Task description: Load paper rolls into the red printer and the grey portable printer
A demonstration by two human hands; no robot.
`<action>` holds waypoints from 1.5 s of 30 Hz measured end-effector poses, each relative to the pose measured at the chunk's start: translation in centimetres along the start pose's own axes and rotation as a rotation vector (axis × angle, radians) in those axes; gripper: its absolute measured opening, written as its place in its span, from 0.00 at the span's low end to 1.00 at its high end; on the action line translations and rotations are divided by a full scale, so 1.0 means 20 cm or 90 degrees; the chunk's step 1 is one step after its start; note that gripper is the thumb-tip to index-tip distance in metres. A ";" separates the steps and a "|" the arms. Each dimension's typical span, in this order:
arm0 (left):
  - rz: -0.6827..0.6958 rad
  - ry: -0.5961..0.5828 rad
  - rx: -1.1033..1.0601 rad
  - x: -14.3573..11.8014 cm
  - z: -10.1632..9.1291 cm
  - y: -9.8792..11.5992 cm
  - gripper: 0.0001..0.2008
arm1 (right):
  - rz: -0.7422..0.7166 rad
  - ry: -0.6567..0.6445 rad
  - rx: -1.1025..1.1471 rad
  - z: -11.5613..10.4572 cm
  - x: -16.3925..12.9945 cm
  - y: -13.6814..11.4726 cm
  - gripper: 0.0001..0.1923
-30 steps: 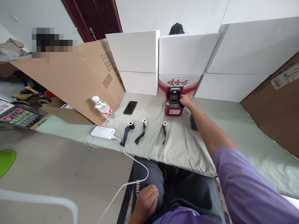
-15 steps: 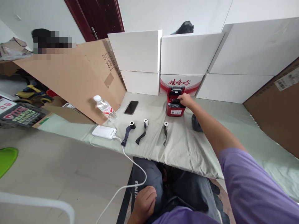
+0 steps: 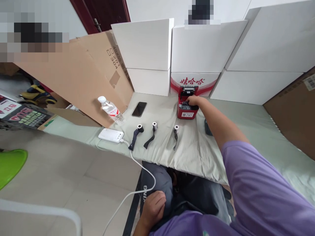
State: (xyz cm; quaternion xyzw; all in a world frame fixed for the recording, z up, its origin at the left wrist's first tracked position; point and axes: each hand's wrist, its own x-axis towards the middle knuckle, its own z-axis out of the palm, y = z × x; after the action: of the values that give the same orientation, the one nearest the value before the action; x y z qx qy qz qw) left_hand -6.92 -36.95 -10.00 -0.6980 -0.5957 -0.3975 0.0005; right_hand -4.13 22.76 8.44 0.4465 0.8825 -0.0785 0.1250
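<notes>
Currently my right hand [image 3: 192, 100], fingers curled, presses inside the open small red plastic printer [image 3: 187, 106]; next, I judge, comes seating the nearest white paper roll [image 3: 176, 127] there.

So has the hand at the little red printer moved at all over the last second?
Yes. The right hand was at the right side of the red printer; it now lies over the printer's open top, shifted leftward across it.

head view, looking forward, downward
</notes>
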 end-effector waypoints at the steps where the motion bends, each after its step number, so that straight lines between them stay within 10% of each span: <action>1: 0.000 0.001 0.000 0.00 0.00 0.00 0.12 | 0.000 0.008 0.003 0.00 -0.01 0.00 0.27; 12: 0.008 0.026 0.008 0.01 0.02 -0.01 0.13 | -0.259 0.244 0.435 -0.14 -0.68 -0.17 0.22; 17: 0.010 0.026 -0.004 0.03 0.02 0.00 0.12 | -0.260 0.152 0.376 -0.02 -0.91 -0.63 0.14; 24: -0.013 0.029 0.016 0.02 0.02 0.01 0.13 | -0.168 -0.035 0.076 0.28 -0.87 -1.02 0.17; 31: -0.032 0.031 0.006 -0.01 0.00 -0.02 0.13 | -0.064 0.102 0.163 0.17 -0.87 -0.74 0.27; 36: -0.024 0.013 -0.003 0.00 0.00 -0.02 0.13 | -0.047 0.018 0.114 0.30 -0.86 -0.56 0.17; 45: -0.023 -0.009 0.018 0.02 -0.01 -0.01 0.12 | -0.176 0.051 0.989 0.60 -1.12 -0.31 0.22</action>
State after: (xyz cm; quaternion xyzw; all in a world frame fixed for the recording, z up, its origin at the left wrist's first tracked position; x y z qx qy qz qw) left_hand -7.25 -36.71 -9.67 -0.6898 -0.6138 -0.3840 -0.0010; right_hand 5.45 -1.07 3.70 0.2949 0.6262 -0.6710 -0.2658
